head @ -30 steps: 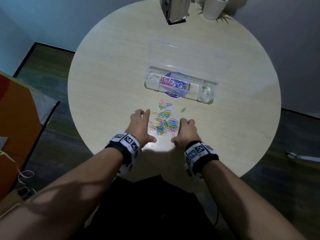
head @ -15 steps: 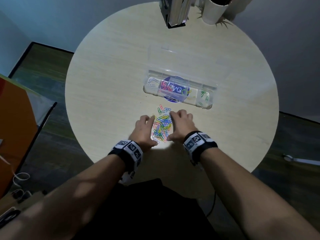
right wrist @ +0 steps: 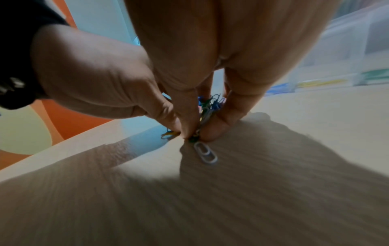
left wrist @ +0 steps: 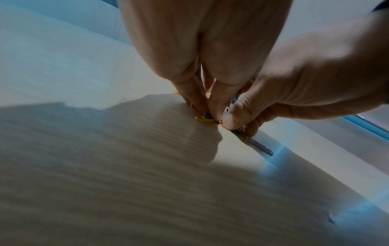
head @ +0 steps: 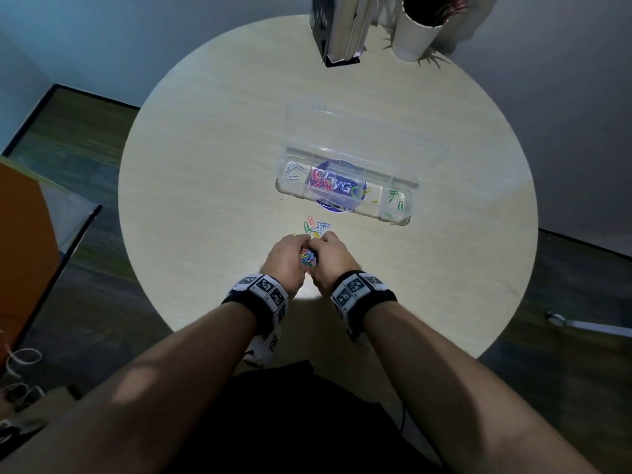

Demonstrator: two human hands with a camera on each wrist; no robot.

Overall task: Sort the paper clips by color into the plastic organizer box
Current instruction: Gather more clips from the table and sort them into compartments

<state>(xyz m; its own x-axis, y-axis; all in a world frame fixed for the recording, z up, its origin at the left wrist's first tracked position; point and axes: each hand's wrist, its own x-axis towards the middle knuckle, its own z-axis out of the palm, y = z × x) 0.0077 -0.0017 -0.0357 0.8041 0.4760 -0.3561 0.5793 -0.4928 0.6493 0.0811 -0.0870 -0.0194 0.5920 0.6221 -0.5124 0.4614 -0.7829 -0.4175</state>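
A mixed-colour pile of paper clips [head: 307, 258] lies on the round table, squeezed between my two hands. My left hand [head: 288, 258] cups it from the left and my right hand [head: 330, 256] from the right, fingers curled in around the clips. In the right wrist view, clips [right wrist: 210, 104] bunch between the fingertips of my right hand [right wrist: 200, 131], and one white clip [right wrist: 205, 154] lies loose in front. A yellow clip [left wrist: 203, 119] pokes out under my left hand [left wrist: 202, 113]. A few stray clips [head: 316, 228] lie just beyond. The clear organizer box [head: 289, 191] stands open farther back.
The box's compartments hold white [head: 294, 171], red [head: 319, 181], blue [head: 343, 189] and green clips [head: 395, 200]; its lid [head: 342, 131] lies open behind. Upright books [head: 342, 25] and a white plant pot [head: 415, 32] stand at the far edge. An orange panel [head: 20, 234] is left of the table.
My hands, at first apart on either side of the spread clips, have swept together and bunched the clips into a tight heap between them. A few clips stayed behind near the box.
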